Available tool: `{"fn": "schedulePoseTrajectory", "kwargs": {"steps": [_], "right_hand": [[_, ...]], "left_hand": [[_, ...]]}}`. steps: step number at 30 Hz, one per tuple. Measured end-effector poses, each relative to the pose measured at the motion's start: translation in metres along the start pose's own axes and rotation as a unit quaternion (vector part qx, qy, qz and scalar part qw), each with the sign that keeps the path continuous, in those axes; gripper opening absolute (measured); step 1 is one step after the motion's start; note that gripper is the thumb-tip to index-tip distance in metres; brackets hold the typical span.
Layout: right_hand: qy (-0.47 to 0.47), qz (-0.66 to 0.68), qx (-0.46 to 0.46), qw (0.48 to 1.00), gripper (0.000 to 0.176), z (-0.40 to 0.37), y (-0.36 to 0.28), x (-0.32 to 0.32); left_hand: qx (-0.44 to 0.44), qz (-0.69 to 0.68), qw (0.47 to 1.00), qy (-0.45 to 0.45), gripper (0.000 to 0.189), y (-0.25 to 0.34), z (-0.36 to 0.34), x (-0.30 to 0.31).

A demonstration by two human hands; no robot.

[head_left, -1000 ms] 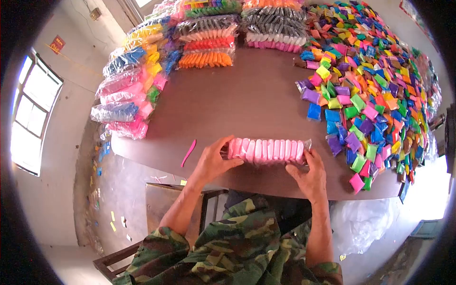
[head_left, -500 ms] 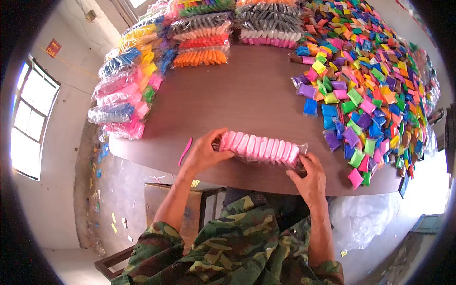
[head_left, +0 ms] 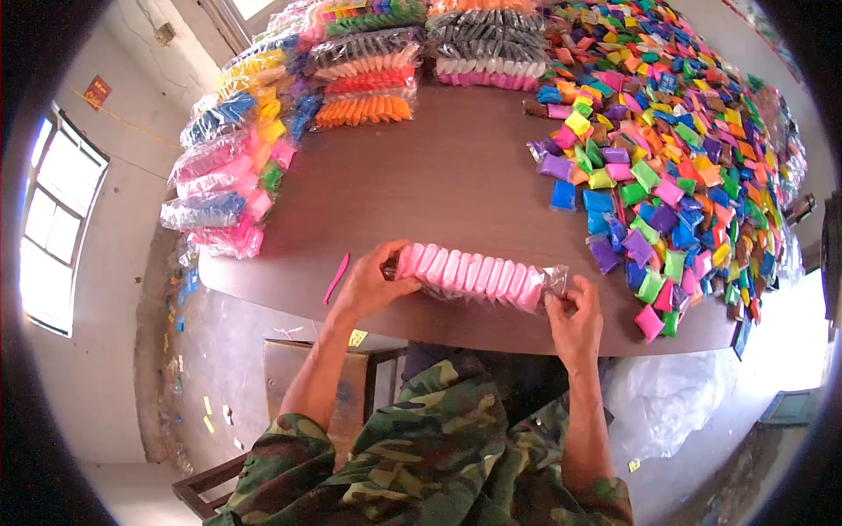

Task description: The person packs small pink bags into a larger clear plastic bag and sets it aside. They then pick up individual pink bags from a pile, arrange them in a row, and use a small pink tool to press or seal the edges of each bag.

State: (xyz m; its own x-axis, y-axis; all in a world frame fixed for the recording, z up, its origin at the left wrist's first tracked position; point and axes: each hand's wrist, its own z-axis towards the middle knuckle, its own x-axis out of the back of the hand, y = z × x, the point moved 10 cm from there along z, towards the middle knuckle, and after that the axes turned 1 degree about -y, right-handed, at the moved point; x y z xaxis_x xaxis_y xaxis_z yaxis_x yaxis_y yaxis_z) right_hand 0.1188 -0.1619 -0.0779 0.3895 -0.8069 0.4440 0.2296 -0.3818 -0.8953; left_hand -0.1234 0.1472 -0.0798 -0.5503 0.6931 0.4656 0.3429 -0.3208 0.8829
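Observation:
A clear plastic bag of pink packets (head_left: pixel 474 275), lined up in a row, lies near the front edge of the table. My left hand (head_left: pixel 375 285) is closed around its left end, thumb on the near side and fingers behind. At the other end, my right hand (head_left: pixel 575 323) pinches the loose, crinkled clear film between thumb and fingers. Left of my left hand, a thin pink tool (head_left: pixel 337 279) rests on the brown table (head_left: pixel 395 175).
Loose coloured packets (head_left: pixel 667 193) cover the table's right side in a large heap. Filled bags are stacked at the left (head_left: pixel 215 175) and back (head_left: pixel 364 107). A wooden stool (head_left: pixel 303 373) stands below the front edge, and clear plastic sheeting (head_left: pixel 671 403) lies at lower right.
The bag's right end has shifted slightly left, and more of its clear film shows. My right hand has closed on that film, its fingers drawn in from a wider spread.

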Motion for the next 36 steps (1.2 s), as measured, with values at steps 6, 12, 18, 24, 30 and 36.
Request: {"fn": "schedulePoseTrajectory", "kwargs": {"steps": [6, 12, 18, 24, 30, 36], "right_hand": [[-0.079, -0.066, -0.01, 0.995, 0.029, 0.004, -0.005, -0.007], [-0.102, 0.006, -0.02, 0.995, 0.019, 0.007, 0.014, -0.017], [-0.072, -0.005, 0.042, 0.996, 0.014, 0.011, -0.01, -0.012], [-0.12, 0.204, -0.01, 0.971, 0.01, 0.052, -0.025, -0.053], [-0.145, 0.207, 0.018, 0.967, 0.009, 0.12, -0.077, -0.114], [-0.172, 0.214, 0.016, 0.961, 0.007, 0.207, -0.125, -0.205]], "left_hand": [[-0.018, -0.011, 1.0, -0.002, 0.073, 0.008, -0.002, 0.0], [-0.012, -0.023, 1.0, -0.01, 0.075, -0.004, -0.001, -0.001], [0.002, -0.029, 1.0, 0.008, 0.076, -0.004, -0.004, 0.003], [-0.019, -0.05, 0.997, 0.049, 0.073, 0.008, 0.02, 0.044], [-0.059, 0.003, 0.995, 0.085, 0.072, 0.025, 0.075, 0.116], [-0.082, 0.036, 0.99, 0.108, 0.073, 0.012, 0.16, 0.198]]}}
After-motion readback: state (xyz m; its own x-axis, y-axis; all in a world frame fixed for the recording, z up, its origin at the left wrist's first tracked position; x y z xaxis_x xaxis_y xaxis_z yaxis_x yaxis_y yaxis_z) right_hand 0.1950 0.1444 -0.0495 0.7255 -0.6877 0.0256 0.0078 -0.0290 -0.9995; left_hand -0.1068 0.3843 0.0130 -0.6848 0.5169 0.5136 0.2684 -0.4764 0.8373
